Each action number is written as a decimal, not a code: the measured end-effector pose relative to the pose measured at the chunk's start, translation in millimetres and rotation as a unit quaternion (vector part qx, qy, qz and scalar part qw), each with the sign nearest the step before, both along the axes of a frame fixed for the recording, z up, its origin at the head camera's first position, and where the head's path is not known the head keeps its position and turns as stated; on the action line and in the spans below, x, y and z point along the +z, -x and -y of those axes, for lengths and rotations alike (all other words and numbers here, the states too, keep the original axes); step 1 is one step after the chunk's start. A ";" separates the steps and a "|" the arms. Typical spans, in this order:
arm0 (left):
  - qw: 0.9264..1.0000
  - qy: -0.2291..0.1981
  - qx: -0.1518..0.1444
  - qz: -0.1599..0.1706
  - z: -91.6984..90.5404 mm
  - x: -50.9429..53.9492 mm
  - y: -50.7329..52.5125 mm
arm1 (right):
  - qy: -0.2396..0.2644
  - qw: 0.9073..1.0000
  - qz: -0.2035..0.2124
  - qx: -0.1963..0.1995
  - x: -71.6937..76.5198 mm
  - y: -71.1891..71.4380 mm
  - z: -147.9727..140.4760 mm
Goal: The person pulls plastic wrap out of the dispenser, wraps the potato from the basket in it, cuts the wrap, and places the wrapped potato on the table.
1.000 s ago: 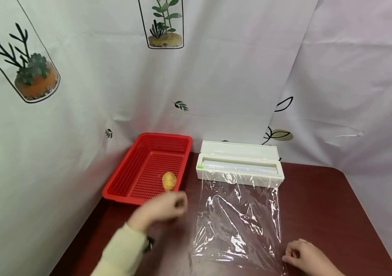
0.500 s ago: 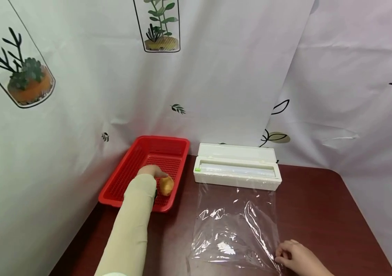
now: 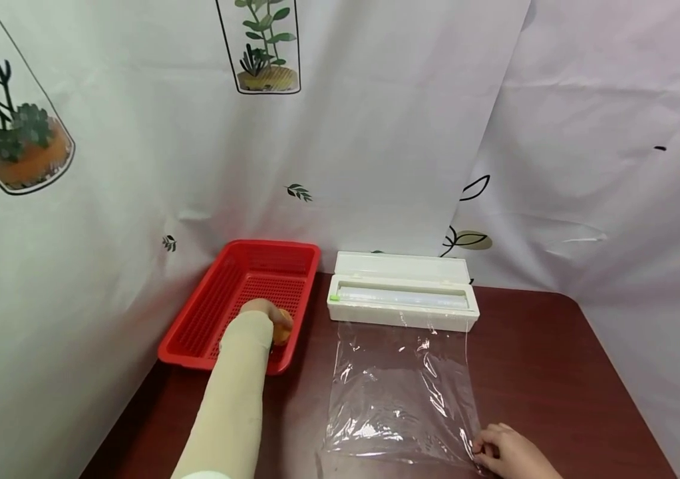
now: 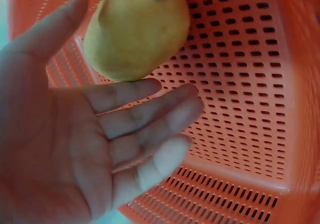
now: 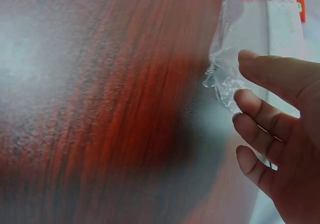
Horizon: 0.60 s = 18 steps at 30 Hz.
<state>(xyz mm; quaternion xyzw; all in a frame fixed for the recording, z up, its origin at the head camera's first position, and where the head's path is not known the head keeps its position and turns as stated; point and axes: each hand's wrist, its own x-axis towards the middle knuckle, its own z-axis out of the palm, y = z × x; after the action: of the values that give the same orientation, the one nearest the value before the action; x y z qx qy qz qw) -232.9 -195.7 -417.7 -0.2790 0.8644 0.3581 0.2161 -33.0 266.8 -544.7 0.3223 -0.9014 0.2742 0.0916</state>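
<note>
A yellow mango (image 4: pixel 137 32) with a dark stem spot lies in the red plastic basket (image 3: pixel 196 313). My left hand (image 4: pixel 95 119) reaches into the basket beside it, fingers fairly straight and thumb apart, the index finger along the mango's edge. In the head view this hand (image 3: pixel 263 310) partly covers the mango. A sheet of clear plastic wrap (image 3: pixel 400 392) stretches toward me from the white wrap dispenser (image 3: pixel 402 318). My right hand (image 3: pixel 510 454) is at the sheet's near right corner; in the right wrist view a gap shows between thumb and bent fingers, beside the crumpled film (image 5: pixel 225 84).
The dispenser's lid (image 3: pixel 402 266) stands up, with a green slider (image 3: pixel 335 297) at its left end. Basket and dispenser stand side by side at the back of the dark red table (image 3: pixel 543 372), against a printed cloth (image 3: pixel 400 133).
My left hand has gone from above the table near the basket's front into the basket, to the mango. The right hand stays at the film's corner; the film lies flatter. The head view has shifted slightly.
</note>
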 end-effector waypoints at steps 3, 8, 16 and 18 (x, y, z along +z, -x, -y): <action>0.999 -0.026 0.035 -0.005 1.9 -5.9 2.9 | 0.004 1.000 0.002 0.004 -1.5 -0.7 -0.1; 0.995 0.040 -0.095 -0.006 1.8 -5.4 3.6 | 0.006 1.000 -0.010 0.003 -2.8 -1.1 0.5; 0.969 0.112 -0.217 -0.037 7.4 -1.5 1.3 | 0.000 1.000 0.005 -0.003 -0.1 -0.6 1.4; 0.965 0.118 -0.229 -0.048 9.7 -2.2 3.1 | -0.003 1.000 0.014 -0.005 1.1 -0.5 1.0</action>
<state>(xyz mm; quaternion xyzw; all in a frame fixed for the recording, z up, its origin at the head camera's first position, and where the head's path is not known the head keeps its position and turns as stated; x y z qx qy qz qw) -236.0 -205.4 -419.9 -0.0796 0.9508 0.2072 0.2161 -32.6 265.8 -543.6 0.3143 -0.9050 0.2754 0.0797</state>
